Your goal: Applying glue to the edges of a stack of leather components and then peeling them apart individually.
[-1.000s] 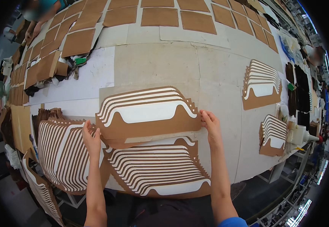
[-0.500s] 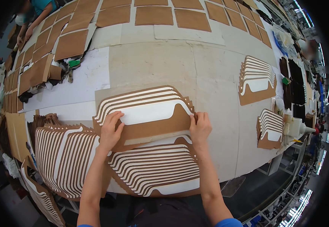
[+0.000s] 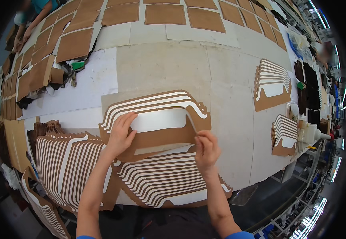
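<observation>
In front of me lies a fanned stack of brown shaped panels (image 3: 161, 138) with white curved faces. My left hand (image 3: 121, 135) rests on the front panel, its fingers stretched over the left end of a white thin layer (image 3: 159, 120). At the other end my right hand (image 3: 207, 153) is closed in a pinch on that white layer's narrow tail, which is lifted off the brown and seen nearly edge-on. The brown beneath the lifted tail shows. Nearer to me, a second fanned stack (image 3: 161, 175) of the same panels spreads out, partly behind my right forearm.
Another fanned stack (image 3: 63, 171) stands at the left. Two smaller stacks (image 3: 274, 101) (image 3: 283, 149) lie at the right, near a white squeeze bottle (image 3: 309, 134). Brown rectangular pieces (image 3: 165, 14) line the far side. A co-worker's hands (image 3: 19, 40) are at the far left.
My right hand has moved down and slightly left from the panel's right edge, pulling the white layer's tail up with it. My left hand has shifted slightly right along the layer.
</observation>
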Demonstrator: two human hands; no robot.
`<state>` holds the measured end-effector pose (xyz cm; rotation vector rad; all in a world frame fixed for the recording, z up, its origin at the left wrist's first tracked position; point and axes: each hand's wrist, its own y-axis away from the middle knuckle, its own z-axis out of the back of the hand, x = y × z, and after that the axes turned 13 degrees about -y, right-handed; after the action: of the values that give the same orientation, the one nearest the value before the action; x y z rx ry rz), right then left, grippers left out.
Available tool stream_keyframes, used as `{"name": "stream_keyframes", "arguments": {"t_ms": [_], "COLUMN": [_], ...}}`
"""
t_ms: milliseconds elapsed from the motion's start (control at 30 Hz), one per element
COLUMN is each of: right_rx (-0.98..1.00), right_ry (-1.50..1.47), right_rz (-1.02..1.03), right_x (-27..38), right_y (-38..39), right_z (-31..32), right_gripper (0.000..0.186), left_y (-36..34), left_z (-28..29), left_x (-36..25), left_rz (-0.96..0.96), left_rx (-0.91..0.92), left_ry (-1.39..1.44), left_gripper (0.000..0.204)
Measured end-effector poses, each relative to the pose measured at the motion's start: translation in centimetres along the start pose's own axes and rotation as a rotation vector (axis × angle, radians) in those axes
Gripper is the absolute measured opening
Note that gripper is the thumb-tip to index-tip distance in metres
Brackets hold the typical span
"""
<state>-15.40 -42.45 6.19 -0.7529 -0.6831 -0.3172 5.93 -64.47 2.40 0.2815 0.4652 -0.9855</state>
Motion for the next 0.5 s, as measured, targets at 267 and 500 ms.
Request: {"name": "stream_keyframes", "arguments": {"t_ms": [267,500], "right_rx": [0.44,0.143], "right_ry": [-0.49,-0.407], "right_rz": [0.282,-0.028], "right_x": [10.3,6.7], "right_y": [-2.2,-7.3], "right_z": [5.3,9.2], "right_gripper": [0.029,0.037], "left_y": [-1.1,-1.2], "left_z": [2.3,3.6], "left_x": [1.8,5.4], "left_rz": [-0.049,-0.071], "left_rx": [0.102,0.342], "left_ry": [0.165,0.322], "left_gripper": [0.064,0.03]}}
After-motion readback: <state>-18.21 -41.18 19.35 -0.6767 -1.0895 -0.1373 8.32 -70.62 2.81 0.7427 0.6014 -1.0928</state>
